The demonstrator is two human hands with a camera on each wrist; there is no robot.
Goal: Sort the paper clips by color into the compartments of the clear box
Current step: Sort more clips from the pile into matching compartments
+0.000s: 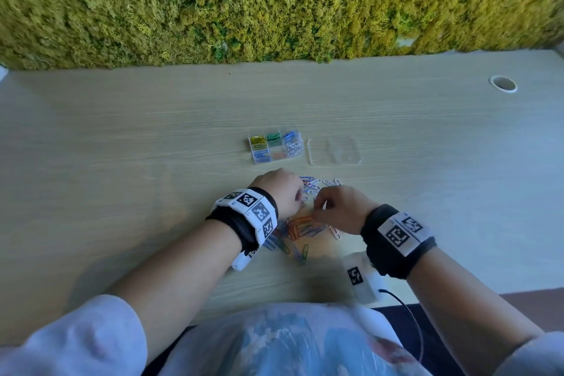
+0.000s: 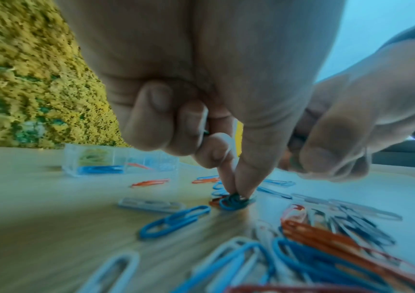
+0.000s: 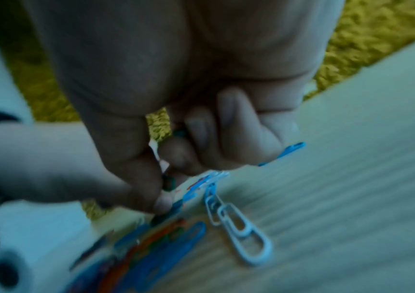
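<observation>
The clear box [image 1: 276, 146] stands on the table beyond my hands, with yellow, green, blue, white and orange clips in separate compartments. Loose paper clips [image 1: 300, 230] of several colours lie under and between my wrists. My left hand [image 2: 236, 190] reaches down into the pile, its thumb and forefinger pinching a dark green clip [image 2: 235, 200] that lies on the table; the other fingers are curled. My right hand [image 3: 166, 190] hovers close beside it, fingers curled, with green clips [image 3: 168, 182] held between thumb and fingers. How many it holds is hidden.
The box's clear lid [image 1: 334, 150] lies flat just right of the box. A moss wall [image 1: 274, 3] runs along the table's far edge. A round cable hole [image 1: 503, 83] sits at the far right. Two linked white clips [image 3: 236, 224] lie right of the pile.
</observation>
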